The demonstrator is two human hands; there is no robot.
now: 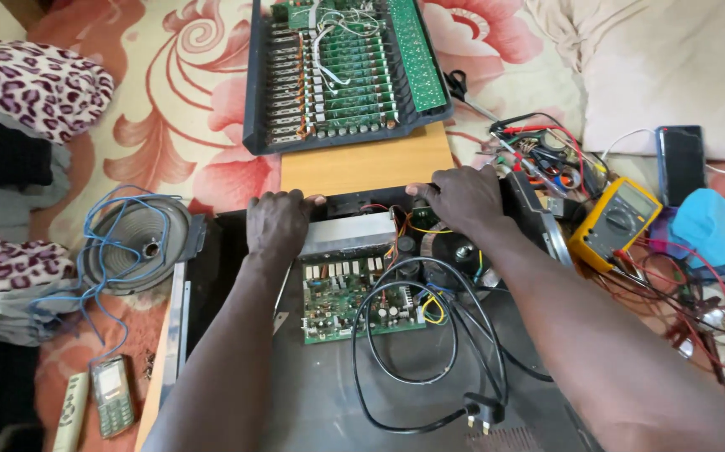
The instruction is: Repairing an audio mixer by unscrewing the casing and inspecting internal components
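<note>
Left hand (277, 222), right hand (463, 197): fingers curled over far edge of open amplifier chassis (362, 251) | judged heavy, rigid; exposed circuit board (354, 297) fragile | hold by metal edges.

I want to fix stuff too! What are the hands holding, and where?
Both hands, left and right, rest on the open amplifier chassis at its far edge.

Both forearms reach forward, bare, running roughly side by side. The left hand (277, 222) lies palm down, knuckles up, fingers curled over an edge ahead of it. The right hand (461, 197) lies the same way, level with the left and well apart from it.
</note>
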